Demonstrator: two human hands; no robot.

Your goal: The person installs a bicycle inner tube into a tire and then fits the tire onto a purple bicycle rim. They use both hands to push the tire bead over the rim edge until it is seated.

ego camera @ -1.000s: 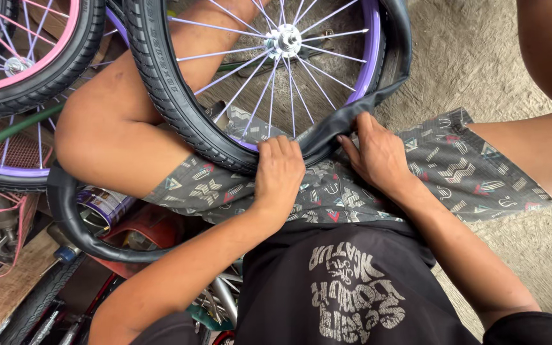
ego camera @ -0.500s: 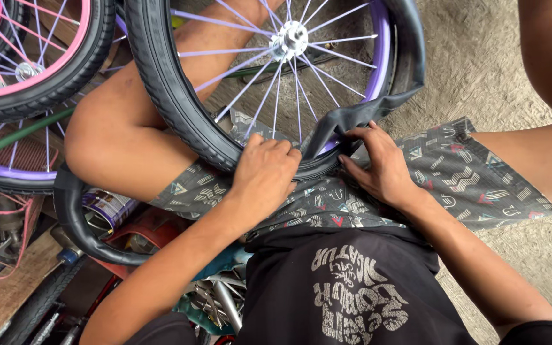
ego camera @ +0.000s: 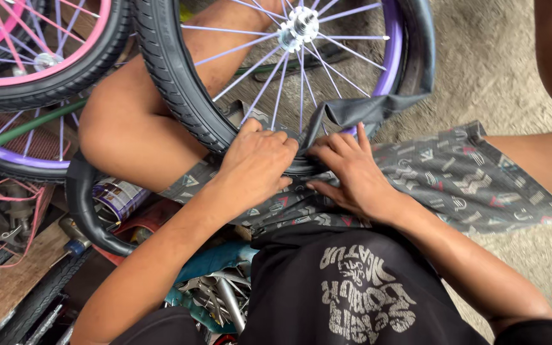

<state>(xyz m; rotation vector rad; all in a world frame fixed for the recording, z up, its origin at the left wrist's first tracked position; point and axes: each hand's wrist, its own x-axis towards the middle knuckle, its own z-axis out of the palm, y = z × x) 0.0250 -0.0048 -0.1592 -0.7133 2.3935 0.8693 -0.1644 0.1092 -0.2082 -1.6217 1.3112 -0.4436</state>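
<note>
A small bicycle wheel with a purple rim [ego camera: 392, 61] and a black tyre [ego camera: 175, 83] rests against my lap. A slack black inner tube [ego camera: 378, 108] hangs off the rim's near side. My left hand [ego camera: 257, 163] grips the tyre at its lowest part, fingers curled over the edge. Right beside it, my right hand [ego camera: 349, 172] presses its fingers on the tyre edge where the tube goes in. The two hands almost touch.
A pink-rimmed wheel [ego camera: 39, 57] lies at top left over another purple wheel [ego camera: 7, 153]. A loose black tube [ego camera: 84, 211], a tin can [ego camera: 119, 198], wire parts and wooden boards crowd the lower left. Concrete floor [ego camera: 499, 70] spreads to the right.
Both hands have come closer together on the tyre's lower edge. The right hand has shifted left towards the tube, and the wheel sits slightly further right in view.
</note>
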